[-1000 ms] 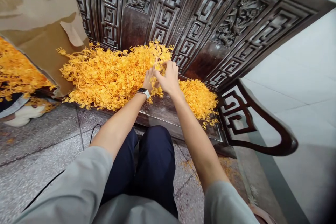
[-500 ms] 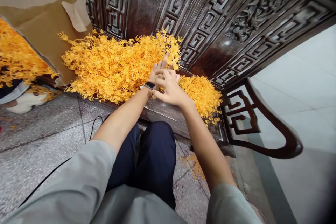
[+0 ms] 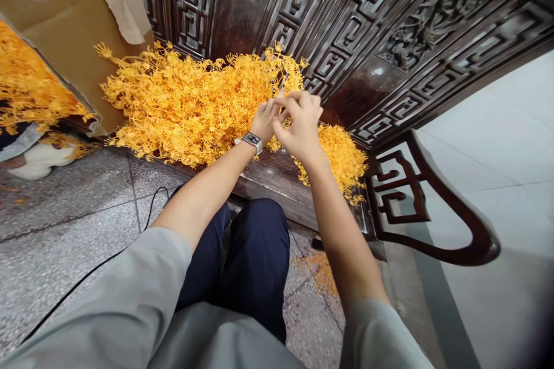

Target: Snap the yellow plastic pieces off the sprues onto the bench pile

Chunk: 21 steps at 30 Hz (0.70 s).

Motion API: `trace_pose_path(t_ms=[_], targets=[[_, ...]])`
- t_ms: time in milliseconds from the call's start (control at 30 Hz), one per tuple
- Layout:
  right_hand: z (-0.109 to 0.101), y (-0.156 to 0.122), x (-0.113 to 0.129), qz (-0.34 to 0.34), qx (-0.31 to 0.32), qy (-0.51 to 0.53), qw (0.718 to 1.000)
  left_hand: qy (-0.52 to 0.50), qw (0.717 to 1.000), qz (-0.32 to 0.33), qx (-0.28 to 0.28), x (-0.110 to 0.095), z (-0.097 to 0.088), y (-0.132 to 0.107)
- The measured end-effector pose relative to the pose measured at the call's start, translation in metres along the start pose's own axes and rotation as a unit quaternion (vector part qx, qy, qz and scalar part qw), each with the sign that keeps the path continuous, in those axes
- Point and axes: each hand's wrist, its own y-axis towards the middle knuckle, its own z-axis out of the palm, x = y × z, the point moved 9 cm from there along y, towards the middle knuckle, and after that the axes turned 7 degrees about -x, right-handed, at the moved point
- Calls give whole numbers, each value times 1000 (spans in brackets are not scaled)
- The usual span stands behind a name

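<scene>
A large heap of yellow-orange plastic flower sprigs [image 3: 186, 104] lies on the dark wooden bench seat [image 3: 281, 176]. My left hand [image 3: 265, 120], with a watch on the wrist, is closed at the heap's right end. Upright sprigs [image 3: 288, 69] rise just beyond its fingers, and it seems to grip their stems. Close against it, my right hand [image 3: 302, 121] has its fingers bent together in a pinch. What lies between those fingertips is hidden. To the right of my hands sits a smaller pile of short yellow pieces [image 3: 340, 153].
A carved bench back [image 3: 242, 23] rises behind the heap, and a curved armrest [image 3: 450, 242] stands at right. On the left is a cardboard box [image 3: 78, 52], with more orange sprigs [image 3: 34, 86] and another person's shoe [image 3: 38, 164] beside it. Yellow scraps [image 3: 322, 274] litter the floor.
My right hand has moved right and slightly up, off the left hand, and its fingers have bent into a pinch. The left hand has turned slightly, showing the watch face.
</scene>
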Motion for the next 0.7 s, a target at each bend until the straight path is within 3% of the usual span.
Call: trace_pose_path(t_ms=[167,300,433,533,700], targets=[[18,18,-50,136,-64,-21,988,0,1000,16,11,-8,-5,-4],[37,23,-69,174,-67,36,982,14,999,35,19,-9,0,-7],[36,25,-79,185,-77,93,975,-9,998,68,13,-2,1,-10],[29,25,-80,164,-73,201,963,-72,995,62,1,11,-6,-7],[26,13,-71,153,-41,349,923,-210,974,-38,-79,40,-20,11]])
